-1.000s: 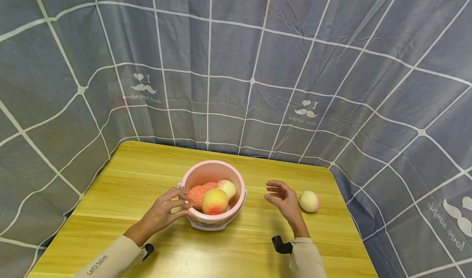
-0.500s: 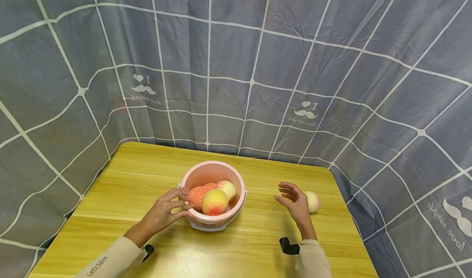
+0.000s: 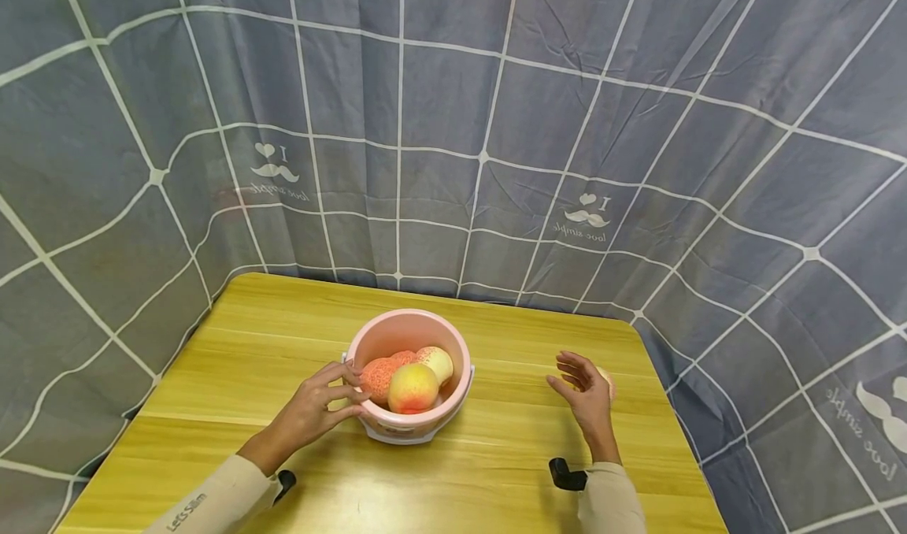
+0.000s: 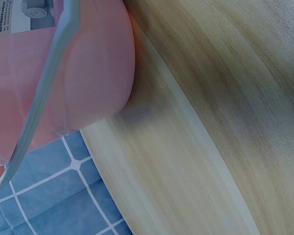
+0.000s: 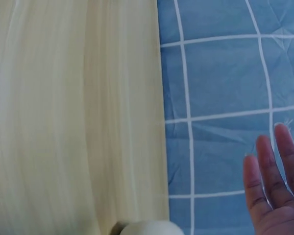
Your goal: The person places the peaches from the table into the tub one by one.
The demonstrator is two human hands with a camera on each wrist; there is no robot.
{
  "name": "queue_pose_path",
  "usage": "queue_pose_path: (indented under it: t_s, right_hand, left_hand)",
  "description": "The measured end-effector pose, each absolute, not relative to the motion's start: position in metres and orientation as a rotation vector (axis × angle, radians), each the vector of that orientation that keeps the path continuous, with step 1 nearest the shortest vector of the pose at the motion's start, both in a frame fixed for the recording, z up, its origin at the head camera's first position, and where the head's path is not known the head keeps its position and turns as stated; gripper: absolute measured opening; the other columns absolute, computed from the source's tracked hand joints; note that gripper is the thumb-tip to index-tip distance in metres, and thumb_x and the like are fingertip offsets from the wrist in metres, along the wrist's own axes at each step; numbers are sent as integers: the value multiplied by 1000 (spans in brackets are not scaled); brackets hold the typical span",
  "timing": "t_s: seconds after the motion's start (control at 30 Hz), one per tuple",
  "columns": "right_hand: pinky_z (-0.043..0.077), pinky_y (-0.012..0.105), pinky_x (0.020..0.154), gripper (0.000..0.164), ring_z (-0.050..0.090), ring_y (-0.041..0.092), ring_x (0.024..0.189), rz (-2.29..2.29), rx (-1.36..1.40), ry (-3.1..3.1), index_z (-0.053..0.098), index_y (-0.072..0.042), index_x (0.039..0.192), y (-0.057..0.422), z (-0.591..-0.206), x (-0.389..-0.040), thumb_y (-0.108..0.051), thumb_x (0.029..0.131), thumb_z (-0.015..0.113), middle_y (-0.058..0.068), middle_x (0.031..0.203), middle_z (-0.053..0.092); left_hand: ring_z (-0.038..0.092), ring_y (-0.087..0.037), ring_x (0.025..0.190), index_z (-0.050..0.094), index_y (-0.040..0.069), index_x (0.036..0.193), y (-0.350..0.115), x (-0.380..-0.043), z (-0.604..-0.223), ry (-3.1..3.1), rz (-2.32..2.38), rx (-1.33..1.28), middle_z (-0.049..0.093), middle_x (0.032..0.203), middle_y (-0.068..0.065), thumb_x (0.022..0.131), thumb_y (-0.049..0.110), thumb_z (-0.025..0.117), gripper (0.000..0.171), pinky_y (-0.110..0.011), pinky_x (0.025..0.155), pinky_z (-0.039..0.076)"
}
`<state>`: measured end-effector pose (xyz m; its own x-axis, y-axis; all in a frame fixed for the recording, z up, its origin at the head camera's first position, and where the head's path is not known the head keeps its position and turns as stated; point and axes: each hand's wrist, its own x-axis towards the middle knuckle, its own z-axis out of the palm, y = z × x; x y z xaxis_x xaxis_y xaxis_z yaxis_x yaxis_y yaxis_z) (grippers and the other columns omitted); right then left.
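Note:
A pink bucket (image 3: 407, 320) with a pale handle stands near the table's middle; its side fills the upper left of the left wrist view. Inside it lie a yellow-red peach (image 3: 414, 388), a cream one (image 3: 435, 363) and reddish speckled ones (image 3: 379, 380). My left hand (image 3: 312, 408) holds the bucket's left rim, its fingertips over the edge. To the right, my right hand (image 3: 586, 400) hovers with fingers relaxed and holds nothing. Just beyond it, mostly hidden by it, sits another cream peach (image 3: 606, 384), whose top also shows at the bottom of the right wrist view.
The wood-grain table (image 3: 283, 313) has rounded far corners. A grey-blue curtain (image 3: 439, 179) with white grid lines hangs close behind it and along both sides. Black camera mounts (image 3: 567, 475) stick out from the wrists.
My right hand has moved right, away from the bucket and towards the loose peach, which it now mostly covers in the head view. The left hand and bucket have stayed put.

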<state>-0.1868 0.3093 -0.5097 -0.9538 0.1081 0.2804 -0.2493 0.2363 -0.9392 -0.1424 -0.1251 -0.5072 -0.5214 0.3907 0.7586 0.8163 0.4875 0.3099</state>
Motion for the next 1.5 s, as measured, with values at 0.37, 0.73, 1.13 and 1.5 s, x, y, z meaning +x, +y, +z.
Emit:
queue_pose_path:
  t_s: [0.37, 0.73, 1.13, 1.5]
  right_hand:
    - [55, 24, 90, 47, 58, 29, 107, 1775, -10, -2181, 57, 7, 124, 314, -500, -182, 12, 79, 72, 32, 121, 55]
    - [51, 23, 89, 48, 56, 26, 109, 1759, -133, -2119, 54, 10, 125, 320, -500, -179, 11, 80, 72, 31, 122, 55]
    - [41, 31, 97, 48, 52, 23, 111, 1709, -183, -2074, 55, 7, 125, 343, -526, -192, 8, 80, 73, 28, 122, 56]
    - [33, 49, 104, 50, 38, 26, 123, 1669, -286, -2138, 56, 1, 127, 363, -549, -198, -4, 82, 76, 16, 133, 50]
  left_hand:
    - [61, -34, 98, 75, 14, 81, -126, -143, -507, -2094, -907, -1005, 61, 90, 0, 87, 41, 58, 32, -22, 113, 37]
    - [62, -35, 98, 74, 14, 80, -125, -143, -508, -2098, -906, -1000, 62, 89, -2, 86, 42, 58, 32, -24, 112, 38]
    - [61, -32, 100, 74, 14, 80, -126, -145, -509, -2076, -920, -1017, 61, 90, -1, 87, 41, 60, 32, -22, 114, 35]
    - [61, -35, 100, 74, 14, 80, -126, -144, -509, -2111, -910, -997, 61, 89, -1, 87, 43, 58, 34, -22, 114, 35]
